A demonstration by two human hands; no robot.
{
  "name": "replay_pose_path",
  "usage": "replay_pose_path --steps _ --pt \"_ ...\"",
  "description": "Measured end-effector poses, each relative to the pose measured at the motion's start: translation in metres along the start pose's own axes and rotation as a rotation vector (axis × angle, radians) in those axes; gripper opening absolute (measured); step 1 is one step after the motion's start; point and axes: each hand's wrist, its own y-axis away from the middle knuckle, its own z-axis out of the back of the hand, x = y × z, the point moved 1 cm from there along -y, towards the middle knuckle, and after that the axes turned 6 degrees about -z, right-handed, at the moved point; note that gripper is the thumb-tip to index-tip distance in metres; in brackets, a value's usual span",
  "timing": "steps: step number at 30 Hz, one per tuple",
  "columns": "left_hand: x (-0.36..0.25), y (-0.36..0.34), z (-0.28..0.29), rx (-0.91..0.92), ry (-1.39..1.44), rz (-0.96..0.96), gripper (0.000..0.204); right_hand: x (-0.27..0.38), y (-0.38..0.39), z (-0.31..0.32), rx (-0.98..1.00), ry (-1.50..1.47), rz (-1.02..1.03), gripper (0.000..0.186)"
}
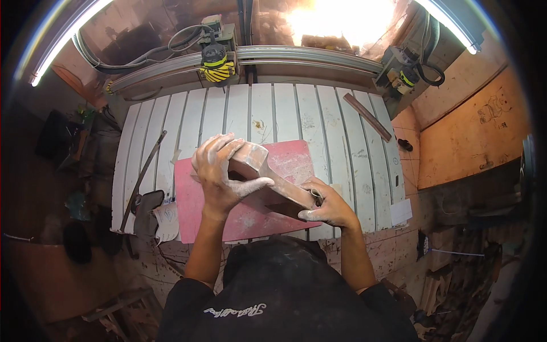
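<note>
A curved wooden piece (288,188), coated in pale dust, is held up above a pink board (292,158). It has a thick blocky end at the left and narrows toward the right. My left hand (219,168) is closed round the thick end, with its fingers over the top and its thumb along the near side. My right hand (330,206) grips the narrow end between thumb and fingers. Something small and dark shows between that thumb and the fingers; I cannot make out what it is. White dust covers both hands.
The pink board lies on a slatted white table (228,117). A long dark bar (149,165) lies at left, beside a dark pad (149,206) and sandpaper-like sheet (166,222). A wooden strip (367,117) rests far right. A machine gantry (307,55) spans the back.
</note>
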Motion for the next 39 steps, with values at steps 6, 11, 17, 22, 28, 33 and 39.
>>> replay_pose_path --steps 6,11,17,22,28,33,39 --pt "0.018 -0.007 0.000 0.050 0.053 0.021 0.069 -0.001 -0.002 0.001 -0.029 0.023 0.025 0.062" --pt "0.029 -0.005 -0.010 0.019 0.177 0.096 0.055 -0.003 -0.002 -0.002 -0.036 -0.081 -0.011 0.058" --pt "0.012 -0.016 -0.005 -0.002 0.169 0.065 0.053 -0.009 -0.003 -0.001 -0.043 -0.101 -0.002 0.057" --pt "0.028 -0.015 -0.006 0.034 0.269 0.100 0.036 -0.003 -0.003 -0.001 -0.057 -0.100 -0.017 0.056" --pt "0.031 -0.012 -0.013 0.037 0.259 0.101 0.034 -0.003 -0.004 -0.004 -0.176 -0.040 0.076 0.052" --pt "0.010 0.018 -0.026 -0.052 0.080 0.152 0.084 -0.004 -0.007 -0.016 -0.346 0.114 0.339 0.047" --pt "-0.052 0.049 -0.011 0.210 0.346 0.167 0.156 0.038 -0.003 -0.048 -0.418 0.160 0.338 0.043"
